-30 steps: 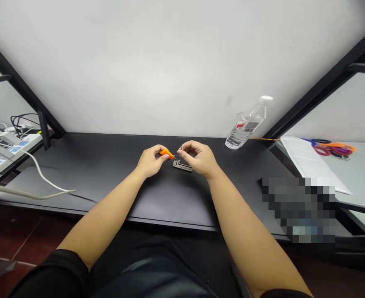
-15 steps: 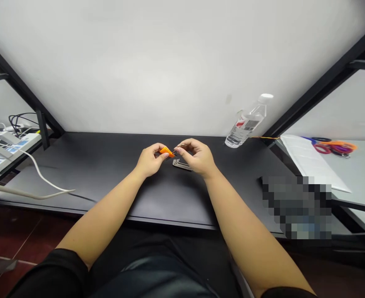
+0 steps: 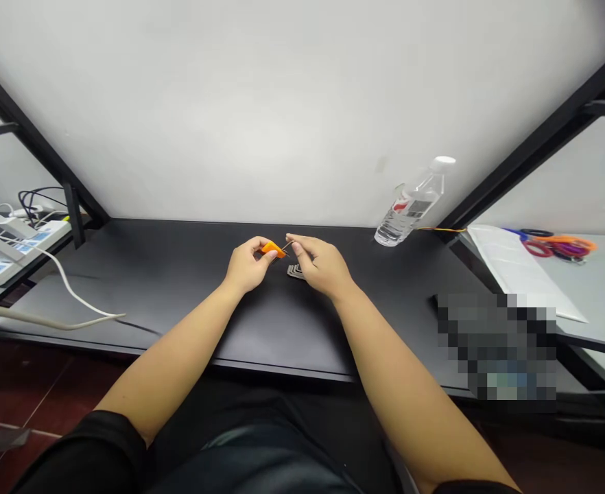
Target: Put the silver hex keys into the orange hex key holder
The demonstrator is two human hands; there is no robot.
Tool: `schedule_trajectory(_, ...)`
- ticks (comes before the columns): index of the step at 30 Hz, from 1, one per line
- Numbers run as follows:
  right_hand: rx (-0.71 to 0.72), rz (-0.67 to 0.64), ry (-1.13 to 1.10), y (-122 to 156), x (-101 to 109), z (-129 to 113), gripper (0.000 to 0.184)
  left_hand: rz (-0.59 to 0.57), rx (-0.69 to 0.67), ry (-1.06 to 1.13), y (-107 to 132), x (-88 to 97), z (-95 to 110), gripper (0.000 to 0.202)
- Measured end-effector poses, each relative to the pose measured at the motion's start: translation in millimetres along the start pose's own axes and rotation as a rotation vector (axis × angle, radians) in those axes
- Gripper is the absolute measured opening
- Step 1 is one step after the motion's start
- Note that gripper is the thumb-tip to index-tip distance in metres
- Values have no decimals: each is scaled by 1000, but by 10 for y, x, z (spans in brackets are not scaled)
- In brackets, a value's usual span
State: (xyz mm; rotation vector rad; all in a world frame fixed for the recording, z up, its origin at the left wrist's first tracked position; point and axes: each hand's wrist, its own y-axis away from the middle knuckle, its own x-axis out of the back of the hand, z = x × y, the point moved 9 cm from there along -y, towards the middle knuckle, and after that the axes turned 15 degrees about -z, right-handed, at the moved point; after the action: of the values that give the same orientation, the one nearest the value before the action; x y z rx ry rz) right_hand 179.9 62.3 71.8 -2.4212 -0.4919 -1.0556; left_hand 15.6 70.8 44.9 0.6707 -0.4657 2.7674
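My left hand (image 3: 247, 265) pinches a small orange hex key holder (image 3: 272, 249) between thumb and fingers, above the middle of the table. Close on its right, my right hand (image 3: 324, 264) has thumb and forefinger closed on a thin L-shaped hex key (image 3: 287, 244). The key's lower end meets the holder's right end; whether it sits inside a hole is too small to tell. Below the right hand, several nested grey hex keys (image 3: 295, 272) lie on the black table (image 3: 276, 329), partly covered by that hand.
A water bottle (image 3: 408, 206) stands at the back right. A pixelated dark object (image 3: 492, 343) lies at the right front. White cables (image 3: 70, 291) reach over the left edge from a power strip (image 3: 22, 252). Beyond the right side are a white packet (image 3: 523, 271) and coloured scissors (image 3: 560, 243).
The right fingers have shifted slightly left and straightened along the hex key, whose bent end now shows more. The hand covers more of the nested keys. The left hand has hardly moved.
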Motion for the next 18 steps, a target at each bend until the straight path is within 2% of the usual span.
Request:
schedule_trajectory(5, 19, -251, 102, -27, -222, 15, 37, 0, -10, -71, 4, 2, 49, 10)
schedule_trajectory(7, -57, -277, 131, -14, -188, 147, 37, -1, 3, -65, 2, 10, 34, 10)
schedule_trajectory(10, -273, -309, 199, 35, -93, 462, 44, 10, 18, -42, 5, 32, 3, 11)
schedule_trajectory(13, -440, -452, 212, 106, -124, 706, 41, 6, 20, -34, 11, 28, -1, 13)
schedule_trajectory(15, -478, -526, 188, 133, -164, 760, 36, -6, 17, -30, 14, 13, 10, 13)
schedule_trajectory(18, -469, -559, 178, 134, -185, 742, 32, -23, 9, -24, 16, -11, 33, 13)
